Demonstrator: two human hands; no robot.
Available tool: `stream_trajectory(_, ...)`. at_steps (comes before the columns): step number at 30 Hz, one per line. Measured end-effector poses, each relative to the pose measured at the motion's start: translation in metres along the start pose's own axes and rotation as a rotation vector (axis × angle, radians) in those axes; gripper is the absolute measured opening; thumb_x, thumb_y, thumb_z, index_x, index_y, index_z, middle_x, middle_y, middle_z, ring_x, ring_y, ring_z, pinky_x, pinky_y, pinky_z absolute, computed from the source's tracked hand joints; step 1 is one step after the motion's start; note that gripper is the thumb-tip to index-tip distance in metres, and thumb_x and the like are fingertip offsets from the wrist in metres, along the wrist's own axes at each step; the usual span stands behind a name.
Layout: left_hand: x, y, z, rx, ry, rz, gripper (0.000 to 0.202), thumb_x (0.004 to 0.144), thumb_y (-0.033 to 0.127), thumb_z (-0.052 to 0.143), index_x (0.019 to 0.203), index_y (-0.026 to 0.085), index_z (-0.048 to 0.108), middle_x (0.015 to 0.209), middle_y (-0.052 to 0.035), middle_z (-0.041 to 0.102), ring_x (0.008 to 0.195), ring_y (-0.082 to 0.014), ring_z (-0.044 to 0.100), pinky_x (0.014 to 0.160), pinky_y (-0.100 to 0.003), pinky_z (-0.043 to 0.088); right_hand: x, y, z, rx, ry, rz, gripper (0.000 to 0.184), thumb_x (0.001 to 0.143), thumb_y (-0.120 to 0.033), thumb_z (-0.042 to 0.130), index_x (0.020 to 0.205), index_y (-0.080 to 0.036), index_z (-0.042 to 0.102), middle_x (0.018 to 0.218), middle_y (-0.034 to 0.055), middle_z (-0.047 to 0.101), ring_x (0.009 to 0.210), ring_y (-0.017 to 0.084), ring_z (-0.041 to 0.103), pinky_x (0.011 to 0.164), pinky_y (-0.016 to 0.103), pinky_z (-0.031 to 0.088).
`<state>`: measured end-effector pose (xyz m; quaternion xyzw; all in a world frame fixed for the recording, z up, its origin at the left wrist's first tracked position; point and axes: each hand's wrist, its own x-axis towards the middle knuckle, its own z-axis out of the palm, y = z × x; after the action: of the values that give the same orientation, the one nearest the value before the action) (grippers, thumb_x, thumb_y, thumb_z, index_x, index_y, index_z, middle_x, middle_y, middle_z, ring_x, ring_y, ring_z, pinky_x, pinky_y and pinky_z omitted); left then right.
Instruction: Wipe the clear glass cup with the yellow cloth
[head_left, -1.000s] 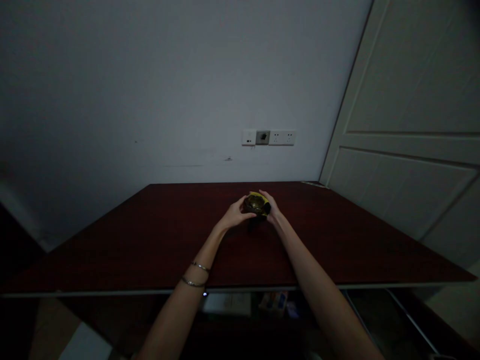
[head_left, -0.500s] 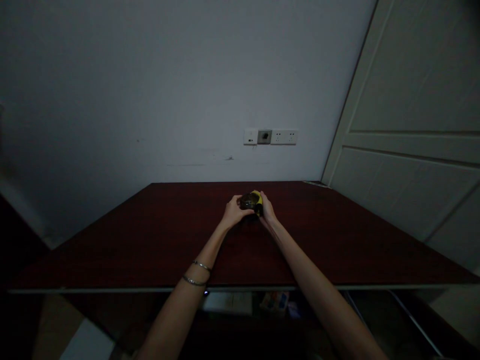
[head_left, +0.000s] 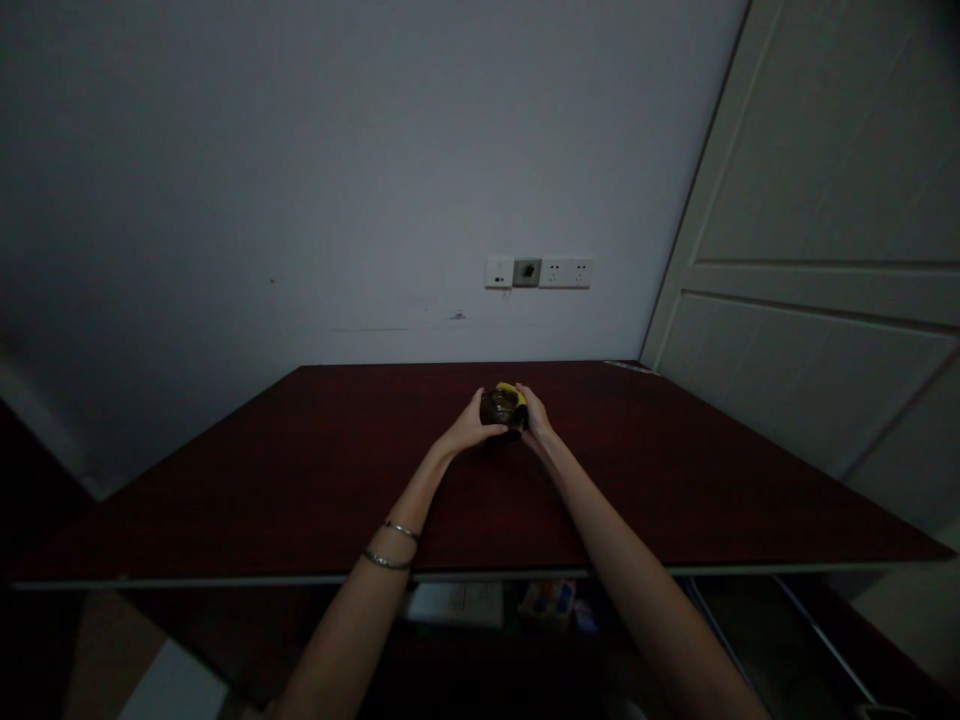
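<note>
Between both hands, over the far middle of the dark red tabletop [head_left: 360, 470], is a small round dark glassy object [head_left: 498, 408], perhaps a jar or bowl. A yellow and black part [head_left: 517, 396] shows along its right side; whether it is a label or a separate piece I cannot tell. My left hand [head_left: 471, 426] curls around the left side, thumb across the front. My right hand [head_left: 537, 416] grips the right side at the yellow and black part, its fingers mostly hidden behind. Two thin bracelets [head_left: 388, 560] circle my left forearm.
A pale wall with sockets [head_left: 538, 273] rises behind the table. To the right stands a white panelled door [head_left: 810, 220]. Under the table's front edge, a white flat item [head_left: 457, 604] and a small colourful box [head_left: 547, 603] sit in shadow.
The round object has turned slightly between my hands, showing more of its dark glassy side. My left fingers have shifted a little around it. The camera view has moved slightly.
</note>
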<state>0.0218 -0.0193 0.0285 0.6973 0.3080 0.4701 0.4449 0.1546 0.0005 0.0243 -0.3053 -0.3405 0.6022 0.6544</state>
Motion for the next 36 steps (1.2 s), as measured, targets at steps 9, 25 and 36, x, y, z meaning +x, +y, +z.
stream_trajectory(9,0.004,0.000,-0.006,-0.153,0.006,-0.035,0.063,0.047,0.012,0.077,0.103,0.010,0.049,0.109,-0.0145,0.057,0.100,-0.0222,0.056,0.092,-0.042,0.039,0.006,0.002,0.001,0.010,-0.019,-0.019,0.029,0.075,-0.037,0.045,0.076,-0.016,0.066,0.070,0.0013,0.069,0.063,0.017,0.063,0.070,0.029,0.049)
stream_trajectory(25,0.004,-0.002,0.000,0.127,0.201,0.089,0.087,0.045,0.027,0.080,0.117,0.012,0.035,0.118,-0.0152,0.047,0.111,-0.0246,0.045,0.096,-0.039,0.033,-0.008,0.010,0.019,0.083,0.054,-0.213,0.030,0.074,-0.040,0.049,0.083,-0.018,0.067,0.084,0.0006,0.069,0.077,0.016,0.062,0.076,0.028,0.047)
stream_trajectory(36,0.001,0.008,-0.017,-0.169,-0.106,-0.056,0.054,0.056,0.019,0.073,0.105,0.012,0.052,0.108,-0.0110,0.058,0.101,-0.0221,0.054,0.092,-0.040,0.037,-0.004,0.006,0.008,0.057,0.061,-0.031,0.028,0.075,-0.037,0.045,0.069,-0.018,0.065,0.063,0.0003,0.067,0.060,0.016,0.061,0.063,0.027,0.048)
